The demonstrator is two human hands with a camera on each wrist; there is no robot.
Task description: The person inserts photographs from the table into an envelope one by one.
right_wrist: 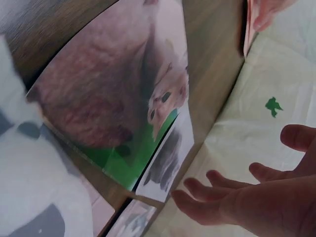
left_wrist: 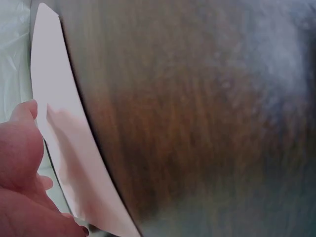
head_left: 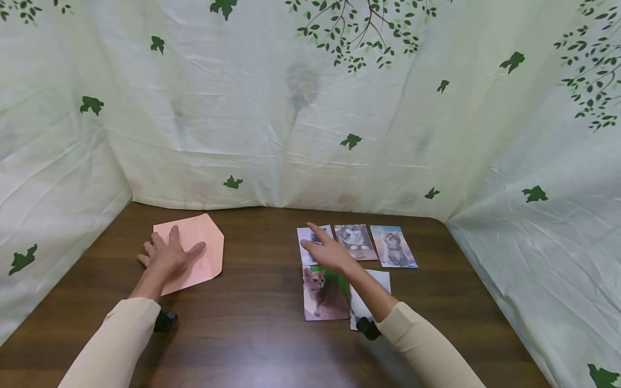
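On the left of the table lies a pink envelope (head_left: 211, 253), its cut-cornered side toward the right. My left hand (head_left: 167, 256) rests over it with fingers spread; the left wrist view shows the hand (left_wrist: 19, 163) beside the envelope's edge. To the right are several cat picture cards in two rows. My right hand (head_left: 330, 253) reaches above the upper-left card (head_left: 305, 235), fingers extended and holding nothing. Below that card lies a brown kitten card (head_left: 322, 302) with green on it. A whitish card (head_left: 380, 279) is partly hidden by the right forearm.
Two more kitten cards, a grey-and-white one (head_left: 354, 242) and a blue-topped one (head_left: 394, 248), complete the back row. The brown wooden table (head_left: 262, 258) meets a pale leaf-printed cloth (head_left: 301, 178) at its back and sides.
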